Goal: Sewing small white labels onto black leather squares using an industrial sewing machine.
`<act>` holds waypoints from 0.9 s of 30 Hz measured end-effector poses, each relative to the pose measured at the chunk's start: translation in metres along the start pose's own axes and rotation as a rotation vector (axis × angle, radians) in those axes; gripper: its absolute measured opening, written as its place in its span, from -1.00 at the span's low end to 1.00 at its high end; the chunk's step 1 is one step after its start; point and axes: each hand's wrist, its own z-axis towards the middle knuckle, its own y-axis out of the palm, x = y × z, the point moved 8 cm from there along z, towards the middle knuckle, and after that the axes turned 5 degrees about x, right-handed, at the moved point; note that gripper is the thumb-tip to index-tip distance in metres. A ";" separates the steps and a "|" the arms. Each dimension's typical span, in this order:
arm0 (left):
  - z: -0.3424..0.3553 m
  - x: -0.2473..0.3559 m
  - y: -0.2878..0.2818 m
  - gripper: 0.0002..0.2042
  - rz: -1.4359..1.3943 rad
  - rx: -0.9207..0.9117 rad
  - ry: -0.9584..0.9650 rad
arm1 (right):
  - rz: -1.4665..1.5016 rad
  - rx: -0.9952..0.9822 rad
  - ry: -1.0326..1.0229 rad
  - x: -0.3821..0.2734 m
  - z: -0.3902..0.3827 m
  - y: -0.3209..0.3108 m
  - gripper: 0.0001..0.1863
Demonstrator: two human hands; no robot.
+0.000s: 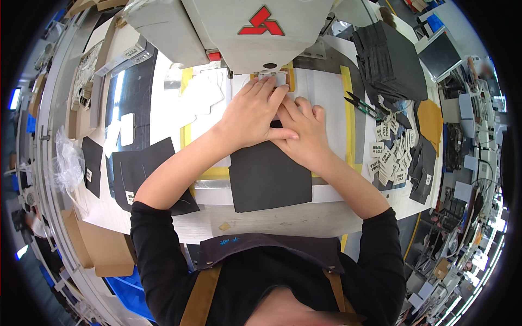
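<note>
A black cloth piece (272, 179) lies at the middle of the front edge of the table (266, 220), and its far end goes under both hands toward the big white machine (239, 41). The left hand (255, 106) is flat and not closed, with its fingers nearly straight and their tips by a small metal part (280, 80) under the machine. Its thumb reaches across the right hand (304, 127). The right hand lies low with its fingers a bit bent, but its thumb is hidden, so I cannot tell if it pinches anything. Pressing down like this seems a good way to keep the cloth smooth and still. The cloth looks thin, dull and nearly square, with straight sides. Under it is a smooth white sheet (334, 108), edged with shiny yellow tape (350, 122), maybe to hold it down. Near the right edge sits a messy heap of little pale labels (392, 160), likely there so they are easy to grab. Small green and black snips (361, 106) lie just beyond them, and a thick pile of dark cloth (389, 60) fills the far right corner. Another dark piece (130, 168) lies by the front left corner, partly hidden by the left arm.
</note>
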 end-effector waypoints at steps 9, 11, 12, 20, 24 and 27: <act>0.001 0.002 0.000 -0.10 0.015 0.048 0.029 | 0.038 -0.017 0.012 0.000 -0.001 0.000 -0.53; 0.001 0.001 0.001 -0.10 0.018 0.042 0.026 | 0.037 -0.014 0.014 0.000 0.000 0.000 -0.53; 0.001 0.001 0.001 -0.11 0.015 0.045 0.027 | 0.038 -0.013 0.014 0.000 0.000 0.000 -0.53; 0.005 -0.001 0.003 -0.19 -0.019 0.051 -0.015 | 0.044 -0.030 0.026 0.001 -0.001 0.000 -0.43; 0.008 -0.003 0.003 -0.26 -0.045 0.065 -0.004 | 0.060 -0.046 0.037 0.005 -0.002 0.002 -0.38; 0.010 -0.003 0.004 -0.29 -0.037 0.091 0.001 | 0.050 -0.073 0.054 0.007 -0.003 0.003 -0.37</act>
